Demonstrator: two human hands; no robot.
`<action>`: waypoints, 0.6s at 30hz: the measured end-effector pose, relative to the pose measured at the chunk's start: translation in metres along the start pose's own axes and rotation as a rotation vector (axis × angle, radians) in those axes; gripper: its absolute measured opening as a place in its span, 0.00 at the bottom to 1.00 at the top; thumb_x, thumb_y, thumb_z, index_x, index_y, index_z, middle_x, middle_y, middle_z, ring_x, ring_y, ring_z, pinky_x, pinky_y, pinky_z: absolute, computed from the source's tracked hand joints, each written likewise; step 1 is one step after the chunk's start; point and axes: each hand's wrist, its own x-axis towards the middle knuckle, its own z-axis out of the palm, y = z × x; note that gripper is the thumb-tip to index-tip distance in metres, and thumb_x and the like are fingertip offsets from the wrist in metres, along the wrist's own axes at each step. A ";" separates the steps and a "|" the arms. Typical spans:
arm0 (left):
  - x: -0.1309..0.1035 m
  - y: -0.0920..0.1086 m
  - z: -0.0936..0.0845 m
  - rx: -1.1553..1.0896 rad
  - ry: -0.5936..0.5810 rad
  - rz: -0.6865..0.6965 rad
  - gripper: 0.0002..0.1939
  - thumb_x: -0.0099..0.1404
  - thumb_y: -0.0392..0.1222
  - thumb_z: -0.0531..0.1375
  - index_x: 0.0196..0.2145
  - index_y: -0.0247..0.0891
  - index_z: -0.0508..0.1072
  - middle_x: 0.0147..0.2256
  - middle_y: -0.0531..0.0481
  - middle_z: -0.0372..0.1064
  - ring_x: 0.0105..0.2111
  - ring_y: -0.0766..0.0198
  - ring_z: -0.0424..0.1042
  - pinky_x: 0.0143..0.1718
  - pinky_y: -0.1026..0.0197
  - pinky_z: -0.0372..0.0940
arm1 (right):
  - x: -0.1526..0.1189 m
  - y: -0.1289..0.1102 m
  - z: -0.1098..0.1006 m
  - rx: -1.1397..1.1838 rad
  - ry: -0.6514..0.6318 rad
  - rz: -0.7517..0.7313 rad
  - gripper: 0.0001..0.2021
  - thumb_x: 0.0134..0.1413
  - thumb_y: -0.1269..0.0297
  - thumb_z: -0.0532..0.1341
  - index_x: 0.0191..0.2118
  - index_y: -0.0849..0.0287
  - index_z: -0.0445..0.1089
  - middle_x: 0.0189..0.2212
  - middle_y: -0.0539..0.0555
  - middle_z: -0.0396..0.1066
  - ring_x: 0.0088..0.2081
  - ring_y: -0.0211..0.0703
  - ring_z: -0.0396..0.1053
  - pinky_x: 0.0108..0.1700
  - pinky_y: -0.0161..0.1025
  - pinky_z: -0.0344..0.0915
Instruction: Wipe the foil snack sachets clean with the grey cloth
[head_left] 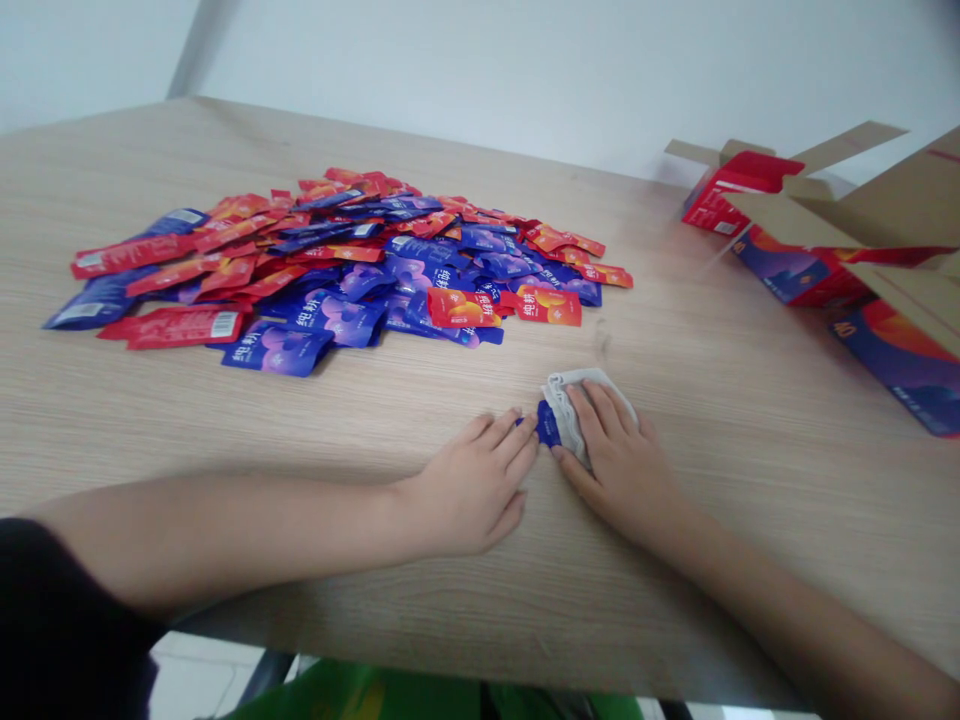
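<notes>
My left hand (480, 485) lies on the table with fingers stretched out flat, its fingertips resting over one end of a blue sachet (548, 424). Over the sachet's other end, my right hand (616, 455) presses a folded grey-white cloth (574, 400), gripped under the fingers and thumb. Only a short blue strip of this sachet shows between the cloth and my left fingertips. Beyond my hands spreads a heap of blue sachets (322, 312) and red-orange sachets (550, 306), overlapping in all directions.
Several open cartons stand on the right: a small red box (735, 190) at the back and larger blue-and-red boxes (900, 370) nearer, flaps raised. A pale wall (487, 80) borders the wood-grain table (300, 430) behind. The table's front edge runs just before my lap.
</notes>
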 end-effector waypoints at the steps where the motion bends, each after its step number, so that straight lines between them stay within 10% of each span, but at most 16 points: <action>1: 0.000 0.000 0.000 -0.002 0.001 0.000 0.29 0.68 0.45 0.50 0.62 0.24 0.58 0.65 0.32 0.53 0.65 0.43 0.52 0.62 0.45 0.50 | 0.000 0.001 0.000 -0.003 -0.007 0.001 0.32 0.65 0.50 0.46 0.67 0.66 0.50 0.67 0.65 0.51 0.66 0.59 0.49 0.61 0.58 0.53; 18: 0.000 -0.001 0.002 0.002 0.013 0.008 0.30 0.68 0.45 0.50 0.63 0.23 0.57 0.65 0.31 0.52 0.65 0.42 0.52 0.61 0.45 0.50 | -0.001 0.011 0.000 -0.005 -0.033 0.030 0.34 0.64 0.45 0.46 0.67 0.64 0.50 0.67 0.65 0.51 0.67 0.58 0.48 0.58 0.56 0.59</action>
